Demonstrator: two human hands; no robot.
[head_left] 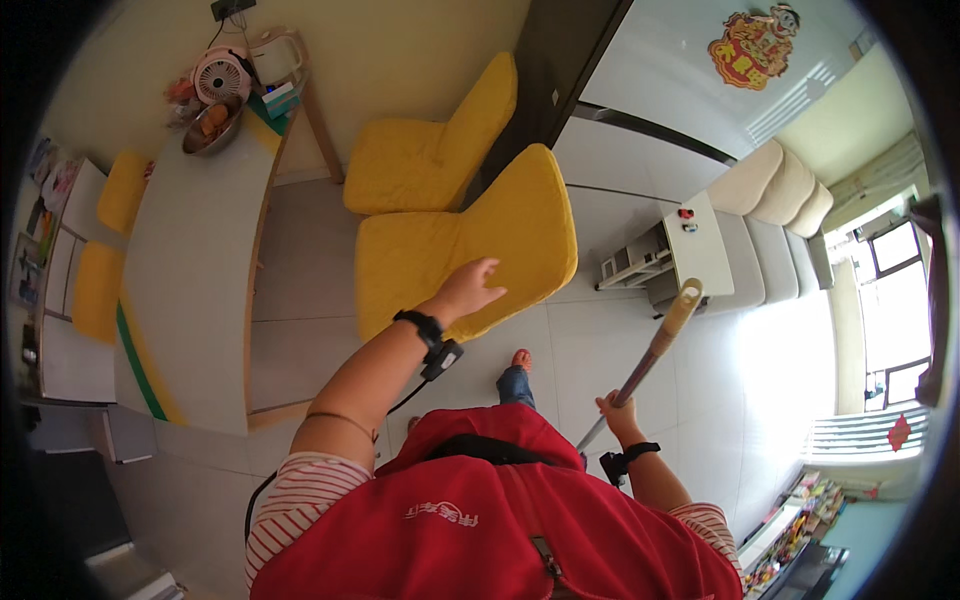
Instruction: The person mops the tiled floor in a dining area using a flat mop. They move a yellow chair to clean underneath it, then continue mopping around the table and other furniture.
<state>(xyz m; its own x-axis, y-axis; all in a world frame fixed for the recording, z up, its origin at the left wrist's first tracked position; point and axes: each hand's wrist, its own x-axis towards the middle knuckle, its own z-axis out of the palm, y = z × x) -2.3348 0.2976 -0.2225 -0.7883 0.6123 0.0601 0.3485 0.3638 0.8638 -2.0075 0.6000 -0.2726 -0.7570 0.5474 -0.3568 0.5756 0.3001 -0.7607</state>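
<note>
My right hand (622, 412) is closed around a long pole (650, 360). The pole slants up and to the right, ending in a yellow tip with a hole in it. Its lower end is hidden behind my red apron, so what it carries does not show. My left hand (468, 290) is held out over the nearer yellow-covered chair (405, 265), fingers apart and empty. Whether it touches the cover cannot be made out. Behind that stands a second yellow-covered chair (395, 160), close against the first.
To the left is a long table (190, 270) bearing a metal bowl (205, 140), a pink fan (221, 75) and a kettle (277, 55). A fridge (640, 155) stands ahead. Right of it are a small white table (700, 245) and a grey sofa (765, 260). Tiled floor (570, 350) lies below.
</note>
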